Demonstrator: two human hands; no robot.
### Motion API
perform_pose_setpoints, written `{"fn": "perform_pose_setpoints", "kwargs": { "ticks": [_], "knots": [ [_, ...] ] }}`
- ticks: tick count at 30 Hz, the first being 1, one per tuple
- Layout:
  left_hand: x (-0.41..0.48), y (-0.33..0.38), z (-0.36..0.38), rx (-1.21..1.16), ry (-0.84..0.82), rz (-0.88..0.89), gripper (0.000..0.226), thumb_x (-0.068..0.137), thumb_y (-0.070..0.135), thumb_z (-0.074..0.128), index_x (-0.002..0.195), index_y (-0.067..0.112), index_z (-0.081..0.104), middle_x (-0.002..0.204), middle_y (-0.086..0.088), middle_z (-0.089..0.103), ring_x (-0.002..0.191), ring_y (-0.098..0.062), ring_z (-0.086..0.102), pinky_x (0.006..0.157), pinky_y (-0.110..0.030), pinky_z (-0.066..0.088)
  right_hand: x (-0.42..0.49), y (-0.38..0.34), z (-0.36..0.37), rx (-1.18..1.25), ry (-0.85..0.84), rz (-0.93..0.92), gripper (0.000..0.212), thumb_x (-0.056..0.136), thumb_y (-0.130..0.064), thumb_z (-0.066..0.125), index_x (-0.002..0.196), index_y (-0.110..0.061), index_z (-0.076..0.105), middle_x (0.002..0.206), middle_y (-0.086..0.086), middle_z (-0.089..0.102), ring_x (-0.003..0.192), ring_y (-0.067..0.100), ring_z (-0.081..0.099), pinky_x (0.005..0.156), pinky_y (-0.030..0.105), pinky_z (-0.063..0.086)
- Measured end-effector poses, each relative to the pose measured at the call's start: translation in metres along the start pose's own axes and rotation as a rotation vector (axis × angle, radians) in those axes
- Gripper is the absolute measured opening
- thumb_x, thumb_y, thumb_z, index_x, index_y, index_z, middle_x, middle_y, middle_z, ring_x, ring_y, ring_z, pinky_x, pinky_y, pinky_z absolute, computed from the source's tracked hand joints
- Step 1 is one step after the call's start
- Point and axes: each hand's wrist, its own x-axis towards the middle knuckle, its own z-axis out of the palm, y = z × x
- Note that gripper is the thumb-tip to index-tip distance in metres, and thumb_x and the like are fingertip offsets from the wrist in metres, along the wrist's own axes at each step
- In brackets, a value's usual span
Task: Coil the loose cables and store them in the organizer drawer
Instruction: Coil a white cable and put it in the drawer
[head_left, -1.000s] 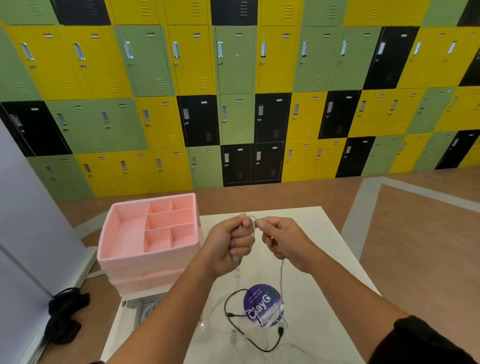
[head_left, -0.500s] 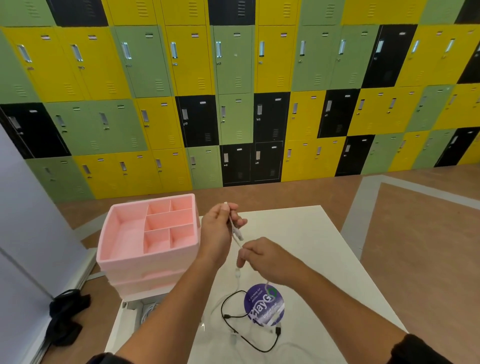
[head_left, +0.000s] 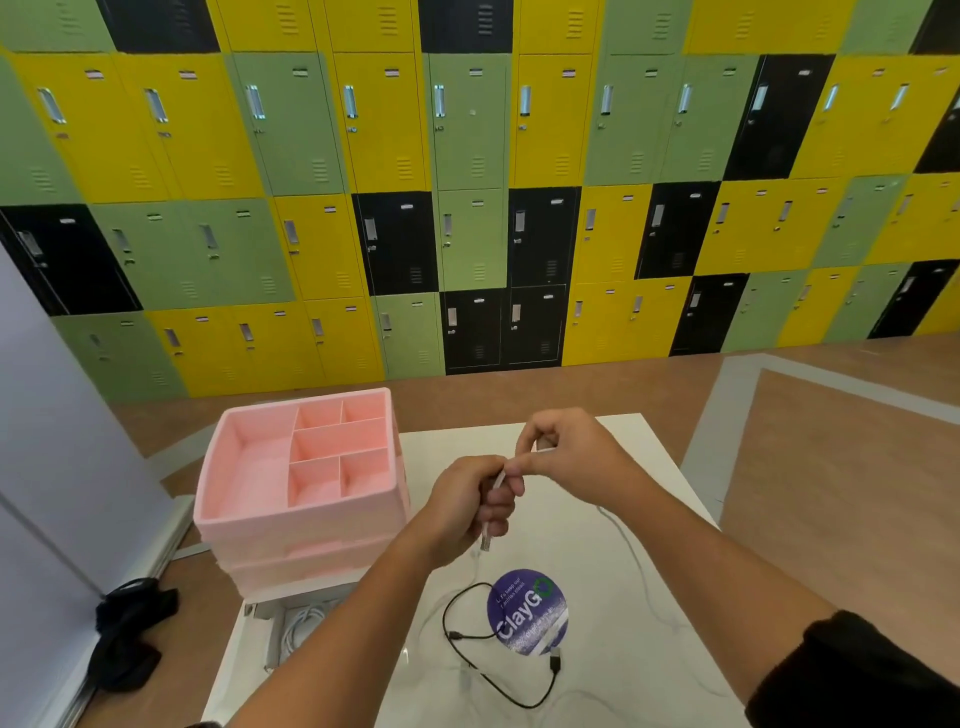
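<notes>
Winding is seen to have advanced: the right hand (head_left: 571, 452), lower on the strand half a second ago, has been raised beside the left hand (head_left: 467, 506), and a fresh turn of the white cable (head_left: 486, 538) is pinched there. The gathered end is gripped in the left, plug hanging below. On the bench (head_left: 447, 441) the black cable (head_left: 498, 686) lies uncoiled; nothing is stored in the pink organizer (head_left: 301, 522) top
</notes>
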Motion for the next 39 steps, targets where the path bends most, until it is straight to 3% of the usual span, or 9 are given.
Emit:
{"fn": "perform_pose_setpoints", "kwargs": {
  "ticks": [2, 5, 7, 11, 17, 22, 27, 34, 39],
  "knots": [
    [-0.001, 0.002, -0.003, -0.020, -0.034, -0.025, 0.034, 0.097, 0.014, 0.034, 0.073, 0.011, 0.057, 0.062, 0.000, 0.019, 0.050, -0.012, 0.017, 0.043, -0.022, 0.026, 0.001, 0.001, 0.000, 0.042, -0.001, 0.005, 0.014, 0.076, -0.027, 0.086, 0.076, -0.019, 0.075, 0.054, -0.009, 0.054, 0.051, 0.003, 0.043, 0.053, 0.026, 0.039],
    [-0.002, 0.002, -0.007, -0.062, -0.084, -0.033, 0.036, 0.103, 0.018, 0.037, 0.074, 0.012, 0.057, 0.061, 0.002, 0.019, 0.049, -0.011, 0.016, 0.042, -0.021, 0.026, 0.005, 0.004, 0.000, 0.041, -0.078, 0.010, 0.007, 0.084, -0.028, 0.080, 0.082, -0.021, 0.079, 0.074, -0.002, 0.073, 0.074, 0.014, 0.067, 0.074, 0.035, 0.056],
    [-0.002, 0.001, -0.009, -0.108, -0.099, -0.011, 0.035, 0.105, 0.021, 0.039, 0.078, 0.011, 0.059, 0.059, 0.003, 0.021, 0.049, -0.009, 0.019, 0.044, -0.020, 0.028, 0.005, 0.007, -0.001, 0.046, -0.089, -0.002, 0.007, 0.089, -0.025, 0.075, 0.087, -0.020, 0.079, 0.081, -0.004, 0.075, 0.083, 0.012, 0.069, 0.080, 0.033, 0.057],
    [-0.002, 0.001, -0.011, -0.198, -0.089, 0.031, 0.030, 0.104, 0.021, 0.045, 0.082, 0.007, 0.061, 0.056, 0.005, 0.024, 0.046, -0.007, 0.022, 0.042, -0.018, 0.027, 0.002, 0.004, 0.004, 0.177, -0.082, -0.010, 0.013, 0.095, -0.019, 0.068, 0.096, -0.010, 0.077, 0.060, -0.017, 0.065, 0.055, -0.005, 0.057, 0.053, 0.010, 0.042],
    [-0.004, 0.005, -0.011, -0.321, -0.088, -0.065, 0.035, 0.104, 0.021, 0.042, 0.077, 0.008, 0.059, 0.051, 0.008, 0.025, 0.038, -0.003, 0.020, 0.034, -0.015, 0.020, 0.003, 0.008, 0.010, 0.270, -0.146, 0.073, 0.020, 0.096, -0.026, 0.066, 0.085, -0.010, 0.072, 0.057, -0.002, 0.046, 0.052, 0.011, 0.041, 0.049, 0.027, 0.040],
    [-0.001, 0.006, -0.015, -0.489, -0.119, -0.086, 0.030, 0.102, 0.018, 0.039, 0.089, 0.004, 0.061, 0.058, 0.006, 0.025, 0.042, -0.005, 0.025, 0.039, -0.018, 0.032, 0.006, 0.007, 0.012, 0.322, -0.123, 0.060, 0.022, 0.100, -0.026, 0.060, 0.086, -0.015, 0.073, 0.056, -0.002, 0.043, 0.052, 0.010, 0.038, 0.049, 0.027, 0.037],
    [0.002, 0.019, -0.012, -0.756, -0.162, -0.037, 0.027, 0.102, 0.016, 0.039, 0.088, 0.003, 0.057, 0.056, 0.006, 0.030, 0.041, -0.004, 0.030, 0.038, -0.018, 0.035, 0.002, 0.008, 0.030, 0.625, -0.099, 0.169, 0.029, 0.107, -0.026, 0.046, 0.096, -0.010, 0.067, 0.055, 0.001, 0.037, 0.046, 0.011, 0.029, 0.044, 0.023, 0.025],
    [0.012, 0.024, -0.005, -0.742, 0.162, 0.208, 0.028, 0.107, 0.014, 0.036, 0.092, 0.003, 0.057, 0.059, 0.002, 0.035, 0.047, -0.009, 0.035, 0.050, -0.022, 0.045, -0.008, 0.003, 0.057, 0.569, -0.154, 0.286, 0.044, 0.106, -0.028, 0.046, 0.063, -0.022, 0.058, 0.053, 0.000, 0.036, 0.045, 0.013, 0.026, 0.047, 0.023, 0.019],
    [0.020, 0.018, -0.008, -0.631, 0.402, 0.321, 0.028, 0.108, 0.011, 0.036, 0.095, 0.002, 0.059, 0.058, -0.001, 0.047, 0.052, -0.012, 0.049, 0.071, -0.031, 0.055, -0.019, 0.002, 0.065, 0.249, -0.252, 0.180, 0.034, 0.105, -0.023, 0.043, 0.076, -0.018, 0.061, 0.059, 0.000, 0.043, 0.045, 0.008, 0.034, 0.045, 0.023, 0.030]
  ]
}}
